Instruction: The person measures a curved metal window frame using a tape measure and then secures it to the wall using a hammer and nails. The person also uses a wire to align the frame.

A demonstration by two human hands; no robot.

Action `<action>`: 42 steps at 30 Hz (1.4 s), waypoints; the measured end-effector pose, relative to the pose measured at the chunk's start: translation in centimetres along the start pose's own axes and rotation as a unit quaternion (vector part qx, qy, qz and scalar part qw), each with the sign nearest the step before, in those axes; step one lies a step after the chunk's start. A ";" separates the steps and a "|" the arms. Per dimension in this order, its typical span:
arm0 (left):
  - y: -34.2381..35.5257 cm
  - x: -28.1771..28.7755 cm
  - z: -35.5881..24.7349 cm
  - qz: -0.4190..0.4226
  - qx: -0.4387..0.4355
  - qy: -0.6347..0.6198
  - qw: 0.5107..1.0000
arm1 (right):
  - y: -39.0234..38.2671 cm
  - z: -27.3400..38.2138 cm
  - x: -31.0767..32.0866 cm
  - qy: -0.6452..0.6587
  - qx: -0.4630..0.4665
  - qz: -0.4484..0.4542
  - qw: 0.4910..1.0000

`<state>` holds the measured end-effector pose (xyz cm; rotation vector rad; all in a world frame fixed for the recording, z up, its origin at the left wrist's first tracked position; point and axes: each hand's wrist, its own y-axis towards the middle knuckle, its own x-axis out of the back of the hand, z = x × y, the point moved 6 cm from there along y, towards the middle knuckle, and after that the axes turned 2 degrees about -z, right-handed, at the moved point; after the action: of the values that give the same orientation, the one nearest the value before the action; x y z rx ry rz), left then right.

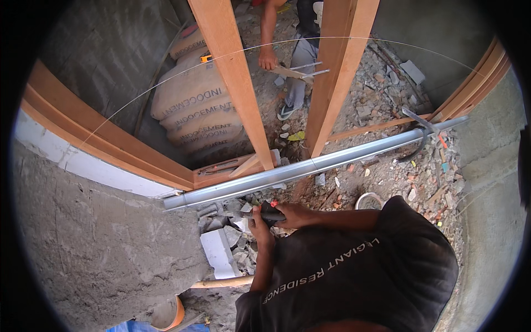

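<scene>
Close in front of my dark shirt, both of my hands meet on a small black object with a red part. My left hand is closed around its left side, and my right hand grips it from the right. The fingers partly cover it, and its kind cannot be made out. Just beyond my hands, a long silver metal profile lies slantwise across the opening, at the feet of the wooden posts. Broken white blocks and rubble lie beside my left forearm.
Stacked cement sacks stand far left, near a yellow tape measure. Behind the posts, another person's hand holds a flat piece. A curved black strip touches the profile's right end. A round container and orange bucket stand nearby.
</scene>
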<state>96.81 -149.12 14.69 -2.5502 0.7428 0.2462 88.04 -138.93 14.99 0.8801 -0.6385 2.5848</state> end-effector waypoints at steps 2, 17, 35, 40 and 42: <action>0.1 0.4 -0.1 -0.006 0.012 -0.010 1.000 | 0.2 0.5 0.1 0.013 0.012 0.005 1.000; 0.4 1.6 -0.1 0.010 0.028 0.005 1.000 | 0.3 2.1 -0.3 0.021 0.015 0.019 0.999; 0.7 3.2 2.1 0.006 0.053 -0.012 0.998 | 0.0 1.9 -1.5 -0.034 0.002 0.070 0.997; 0.7 3.6 2.3 0.003 0.058 0.009 0.998 | -0.5 2.8 -1.0 -0.014 -0.026 0.075 0.997; 0.7 3.6 2.3 0.012 0.055 0.016 0.998 | -0.4 2.4 -1.3 -0.006 -0.007 0.041 0.999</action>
<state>99.36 -150.25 11.33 -2.4480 0.7788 0.1692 90.39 -140.07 15.96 0.8821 -0.7086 2.6460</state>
